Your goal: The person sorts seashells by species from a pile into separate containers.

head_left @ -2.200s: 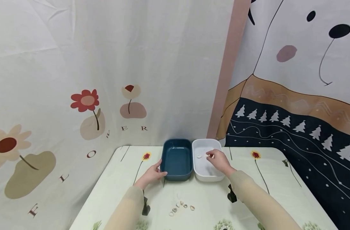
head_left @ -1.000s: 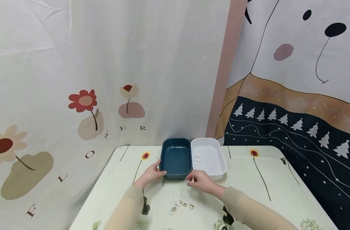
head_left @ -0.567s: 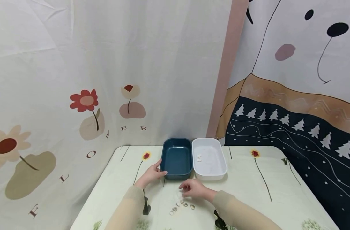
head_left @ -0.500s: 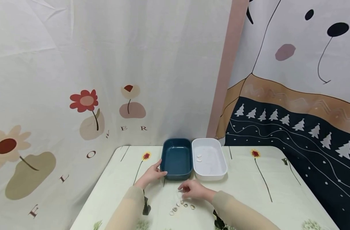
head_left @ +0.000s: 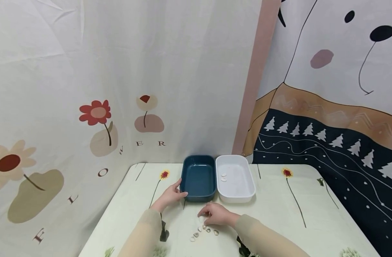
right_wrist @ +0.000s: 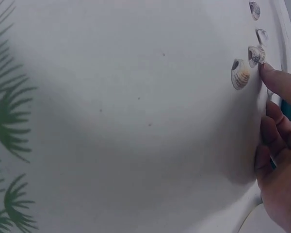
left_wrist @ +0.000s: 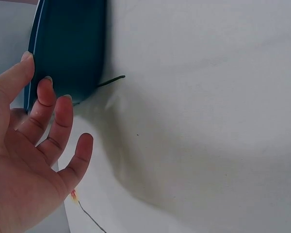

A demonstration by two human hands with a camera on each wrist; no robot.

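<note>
My left hand [head_left: 170, 196] rests against the near left corner of a dark blue dish [head_left: 199, 176]. In the left wrist view the thumb touches the dish rim [left_wrist: 35, 34], while the other visible fingers are loosely bent and spread. My right hand [head_left: 217, 215] is low over the table, fingertips beside a white shell [head_left: 201, 220]. Whether they pinch it cannot be told. In the right wrist view its thumb is by a small ribbed shell [right_wrist: 253, 56]; a larger orange-tinged shell [right_wrist: 240, 75] lies nearby. Several loose shells [head_left: 196, 235] lie just in front of this hand.
A white dish [head_left: 236, 194] stands right beside the blue one, with two white shells [head_left: 223, 177] inside. Both dishes are at the table's back edge, near a printed curtain [head_left: 196, 89]. The tablecloth [head_left: 273, 207] has printed flowers.
My right hand has left the white dish, moving toward me and left down to the loose shells. A second white shell now shows in that dish. My left hand stays on the blue dish.
</note>
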